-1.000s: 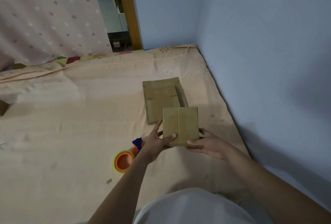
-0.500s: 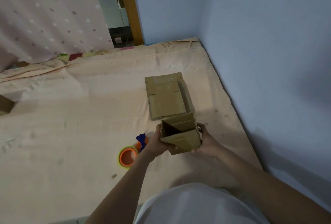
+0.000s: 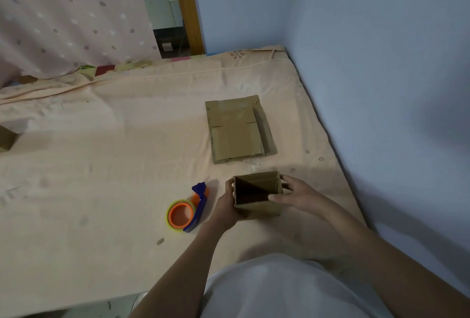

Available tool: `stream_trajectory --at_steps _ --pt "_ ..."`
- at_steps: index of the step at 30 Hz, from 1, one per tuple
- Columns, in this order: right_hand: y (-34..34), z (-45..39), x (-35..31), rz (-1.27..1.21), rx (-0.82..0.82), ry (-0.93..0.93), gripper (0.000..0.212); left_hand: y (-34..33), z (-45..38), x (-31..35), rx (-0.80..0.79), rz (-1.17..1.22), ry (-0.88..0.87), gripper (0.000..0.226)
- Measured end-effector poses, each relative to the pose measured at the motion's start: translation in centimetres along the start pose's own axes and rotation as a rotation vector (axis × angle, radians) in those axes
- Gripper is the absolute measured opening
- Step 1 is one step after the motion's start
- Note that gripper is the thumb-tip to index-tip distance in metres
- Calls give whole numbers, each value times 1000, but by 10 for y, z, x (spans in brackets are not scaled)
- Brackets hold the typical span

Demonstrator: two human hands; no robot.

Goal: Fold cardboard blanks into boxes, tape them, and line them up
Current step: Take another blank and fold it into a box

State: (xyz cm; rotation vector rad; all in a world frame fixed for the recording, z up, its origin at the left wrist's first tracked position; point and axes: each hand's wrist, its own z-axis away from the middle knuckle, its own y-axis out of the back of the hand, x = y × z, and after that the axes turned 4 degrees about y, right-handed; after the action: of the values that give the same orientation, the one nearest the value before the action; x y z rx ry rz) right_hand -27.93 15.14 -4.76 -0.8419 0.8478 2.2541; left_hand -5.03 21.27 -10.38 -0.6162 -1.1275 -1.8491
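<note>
We hold the open cardboard box [image 3: 257, 193] upright, left hand [image 3: 226, 205] and right hand [image 3: 296, 194] curled round its sides, just nearer us than the flat blanks [image 3: 237, 130]. Squeeze unevenly and its walls may skew or collapse; the tape dispenser [image 3: 188, 209] lies just left of the box.

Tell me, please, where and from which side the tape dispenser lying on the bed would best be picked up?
Probably by the orange and yellow roll of the tape dispenser, coming from above and from its left. It lies flat on the sheet with the ring facing up, so fingers can close round the rim. The blue blade end points away toward the far side, and the left hand, holding the box, crowds its right side.
</note>
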Motion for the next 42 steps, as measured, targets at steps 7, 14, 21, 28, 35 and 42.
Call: stream_trajectory --at_steps 7,14,21,28,35,42 --pt "-6 10 -7 -96 82 -52 45 -5 -2 -6 -52 -81 10 105" --pt "-15 11 2 -217 168 -23 53 12 -1 -22 -208 93 109 90" --pt "-23 9 18 -264 165 -20 31 15 11 -7 -177 650 386 17" --pt "-24 6 21 -282 178 -3 50 4 9 -11 -94 582 377 56" --pt "-24 2 16 -428 215 -57 27 3 11 -9 36 534 376 31" --pt "-27 -10 36 -425 283 -80 40 1 4 -14 42 516 379 31"
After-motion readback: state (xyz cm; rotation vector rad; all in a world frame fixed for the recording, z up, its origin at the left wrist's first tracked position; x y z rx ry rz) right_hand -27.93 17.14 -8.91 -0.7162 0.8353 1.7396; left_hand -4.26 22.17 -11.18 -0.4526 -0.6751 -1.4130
